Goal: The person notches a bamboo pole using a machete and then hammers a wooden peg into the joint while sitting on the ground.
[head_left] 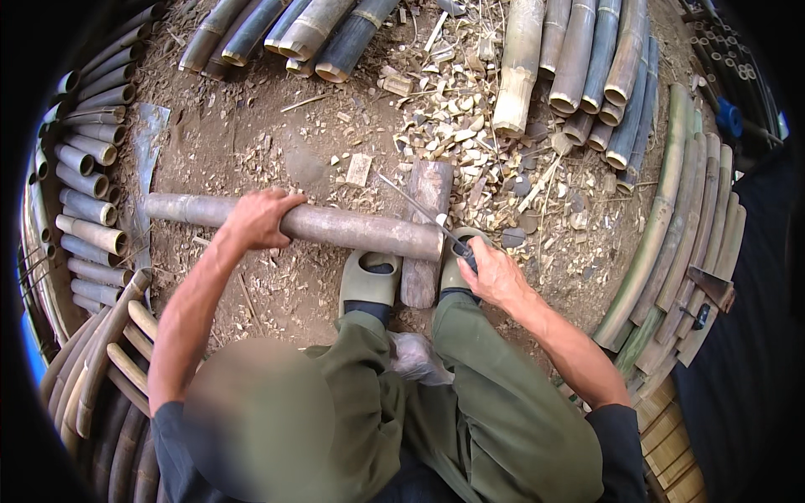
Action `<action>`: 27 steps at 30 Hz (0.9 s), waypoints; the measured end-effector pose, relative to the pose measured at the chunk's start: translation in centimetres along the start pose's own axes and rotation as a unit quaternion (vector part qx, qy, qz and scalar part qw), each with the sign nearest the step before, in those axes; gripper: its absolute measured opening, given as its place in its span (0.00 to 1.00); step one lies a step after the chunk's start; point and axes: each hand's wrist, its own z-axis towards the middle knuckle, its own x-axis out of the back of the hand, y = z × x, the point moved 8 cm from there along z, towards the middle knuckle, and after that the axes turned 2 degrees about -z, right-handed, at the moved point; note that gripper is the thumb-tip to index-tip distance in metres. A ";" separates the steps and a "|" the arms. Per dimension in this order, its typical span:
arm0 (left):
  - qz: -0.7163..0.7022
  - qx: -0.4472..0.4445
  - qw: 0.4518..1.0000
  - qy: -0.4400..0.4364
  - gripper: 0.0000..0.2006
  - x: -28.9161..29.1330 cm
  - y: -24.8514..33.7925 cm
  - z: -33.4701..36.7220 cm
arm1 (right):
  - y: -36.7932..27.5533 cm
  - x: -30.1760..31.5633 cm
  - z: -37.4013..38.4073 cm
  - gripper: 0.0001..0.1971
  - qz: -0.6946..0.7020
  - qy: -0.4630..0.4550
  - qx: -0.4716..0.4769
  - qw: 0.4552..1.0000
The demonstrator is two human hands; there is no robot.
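A greyish-brown bamboo pole (pixel 360 231) lies crosswise in front of my feet, its right end on a short wooden block (pixel 420 285). Over its middle-left stretch, my left hand (pixel 258 220) is closed around it from above. My right hand (pixel 495 272) grips the dark handle of a long, narrow-bladed tool (pixel 411 201) just beyond the pole's right end. The blade slants up and left past that end, over the block; whether it is a knife or a saw I cannot tell. Green-grey clogs (pixel 369 283) on my feet flank the block.
Bamboo chips (pixel 453 134) litter the dirt ahead. Cut bamboo tubes (pixel 579 59) lie at the far right, more tubes (pixel 314 29) at the far left, and a stack (pixel 92 184) along the left. Split bamboo lengths (pixel 671 218) on the right carry a broad-bladed tool (pixel 711 287).
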 end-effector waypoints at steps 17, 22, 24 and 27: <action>0.078 -0.072 0.978 0.182 0.32 2.1 1.4 1.6 | 1.5 -1.1 -1.0 0.15 0.038 -0.017 -0.071 0.997; 0.120 -0.059 0.959 0.248 0.32 2.5 1.8 0.7 | -6.3 6.7 -1.3 0.16 0.192 0.188 0.115 0.956; 0.126 -0.077 0.944 0.295 0.31 2.5 2.0 0.2 | -5.3 5.4 -1.6 0.16 0.140 0.187 0.119 0.965; 0.132 -0.090 0.929 0.335 0.31 2.0 2.0 0.0 | 1.9 -1.5 0.3 0.17 -0.006 -0.079 -0.109 0.991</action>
